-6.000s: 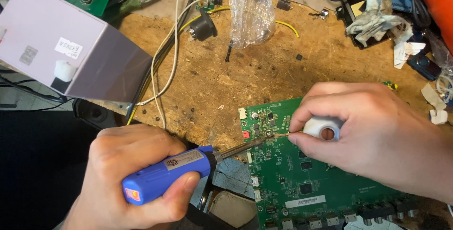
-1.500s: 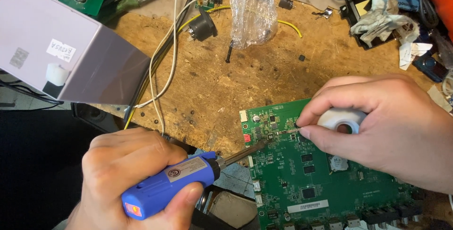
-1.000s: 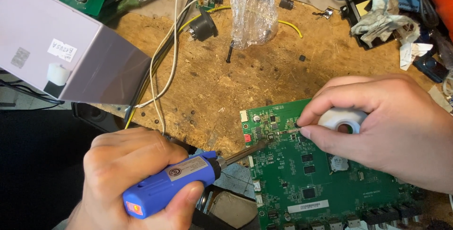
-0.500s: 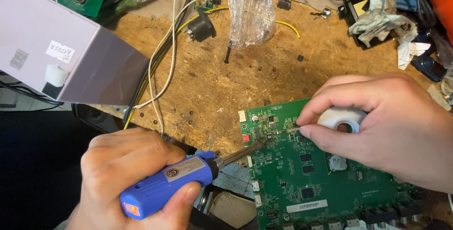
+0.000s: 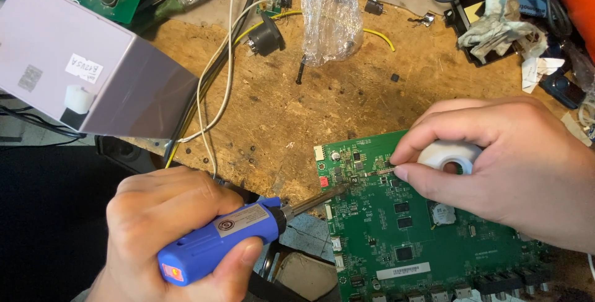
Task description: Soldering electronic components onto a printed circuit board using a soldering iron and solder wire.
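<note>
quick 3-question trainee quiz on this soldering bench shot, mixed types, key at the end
1. True or false: the left hand holds the blue soldering iron.
2. The white spool is in which hand? A left, B right.
3. The iron's tip meets the green circuit board near which corner?

Key: 1 true. 2 B, the right hand. 3 The upper left corner, close to the strand fed from the spool.

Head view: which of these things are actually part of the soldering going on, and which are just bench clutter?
In use:
- left hand gripping the blue soldering iron
- right hand holding the white spool
- green circuit board

Lying about:
- grey box
- clear plastic bag
- crumpled paper
- black screw
- white and yellow wires
</note>
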